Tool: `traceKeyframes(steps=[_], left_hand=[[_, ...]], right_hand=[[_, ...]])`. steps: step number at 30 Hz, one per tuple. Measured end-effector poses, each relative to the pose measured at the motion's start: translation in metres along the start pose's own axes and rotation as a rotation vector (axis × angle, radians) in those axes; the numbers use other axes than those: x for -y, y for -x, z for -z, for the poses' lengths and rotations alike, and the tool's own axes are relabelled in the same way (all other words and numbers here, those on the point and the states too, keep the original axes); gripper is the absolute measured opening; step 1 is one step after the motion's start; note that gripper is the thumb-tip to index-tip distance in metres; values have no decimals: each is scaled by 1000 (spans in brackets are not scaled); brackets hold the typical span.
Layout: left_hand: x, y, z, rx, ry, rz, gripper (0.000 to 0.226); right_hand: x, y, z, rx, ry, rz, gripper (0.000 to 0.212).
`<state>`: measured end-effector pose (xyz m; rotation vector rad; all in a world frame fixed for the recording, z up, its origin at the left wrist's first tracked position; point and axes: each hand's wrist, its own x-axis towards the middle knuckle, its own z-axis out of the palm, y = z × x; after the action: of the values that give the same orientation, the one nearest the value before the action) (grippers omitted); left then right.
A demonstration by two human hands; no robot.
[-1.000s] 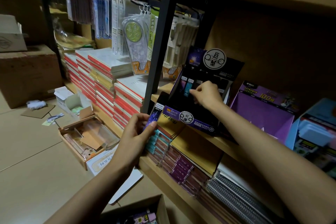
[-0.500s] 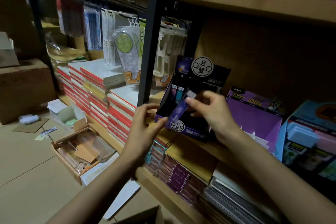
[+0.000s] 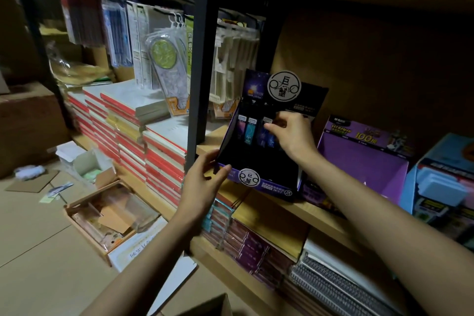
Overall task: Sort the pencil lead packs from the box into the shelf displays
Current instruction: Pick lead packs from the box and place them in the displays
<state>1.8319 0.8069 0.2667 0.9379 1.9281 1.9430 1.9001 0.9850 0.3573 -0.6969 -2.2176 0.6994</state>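
A dark purple display box (image 3: pixel 272 182) with round white logos stands on the wooden shelf (image 3: pixel 302 209). Several pencil lead packs (image 3: pixel 250 131) stand upright in its back row. My right hand (image 3: pixel 292 133) reaches into the box and pinches the top of a blue lead pack (image 3: pixel 266 133) in that row. My left hand (image 3: pixel 202 185) grips the box's front left corner, thumb on the front panel. A cardboard box's corner (image 3: pixel 213 305) shows at the bottom edge; its contents are hidden.
A black upright post (image 3: pixel 200 64) stands just left of the display box. An empty purple display (image 3: pixel 364 159) and a blue box (image 3: pixel 441 182) sit to the right. Stacked notebooks (image 3: pixel 143 136) fill the left shelf, hanging packets above. An open tray (image 3: pixel 107 215) lies on the floor.
My right hand took a purple lead pack from my left hand and carried it into the display box's back row. My left hand moved up onto the box's front left corner.
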Motion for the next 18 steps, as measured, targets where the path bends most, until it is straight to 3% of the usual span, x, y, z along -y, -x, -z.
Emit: traceKeyframes(steps=[4, 9, 15, 18], left_hand=[[0, 0, 0, -5, 29, 3, 37], [3, 3, -1, 1, -1, -13, 45], [2, 6, 11, 65, -98, -9, 58], [1, 18, 27, 107, -187, 27, 48]], right_hand=[[-6, -4, -1, 52, 34, -27, 14], [-14, -7, -10, 72, -65, -222, 16], [-2, -10, -13, 82, 343, -125, 27], [5, 0, 0, 96, 452, -103, 32]])
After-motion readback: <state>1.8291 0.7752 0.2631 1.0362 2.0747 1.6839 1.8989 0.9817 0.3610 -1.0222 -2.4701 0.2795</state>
